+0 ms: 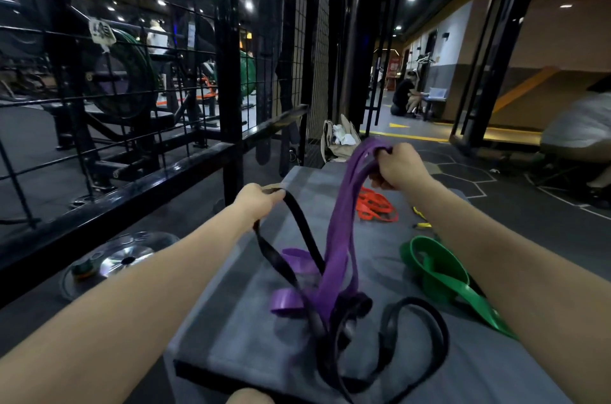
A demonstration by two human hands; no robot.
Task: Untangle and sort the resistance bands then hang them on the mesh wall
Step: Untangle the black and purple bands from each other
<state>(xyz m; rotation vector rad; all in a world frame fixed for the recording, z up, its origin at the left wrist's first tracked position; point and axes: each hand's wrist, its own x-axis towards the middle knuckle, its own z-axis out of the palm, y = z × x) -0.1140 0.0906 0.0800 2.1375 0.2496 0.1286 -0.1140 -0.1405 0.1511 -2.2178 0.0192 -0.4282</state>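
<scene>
My left hand [258, 202] is shut on a black resistance band [291, 255] and lifts one end of it off the grey padded platform [251, 337]. My right hand [395, 169] is shut on the top of a purple band [340, 238], held higher. Both bands run down into one tangle near the platform's middle, where more black loops [413, 337] lie. A green band [443, 274] lies flat to the right. An orange band [375, 205] and a yellow band [421, 218] lie farther back. The black mesh wall [317, 40] stands beyond the platform.
A black railing with wire grid [132, 112] runs along the left. A metal weight plate [122, 258] lies on the floor at left. A beige bag [340, 139] stands behind the platform. A person crouches far back, another sits at the right edge.
</scene>
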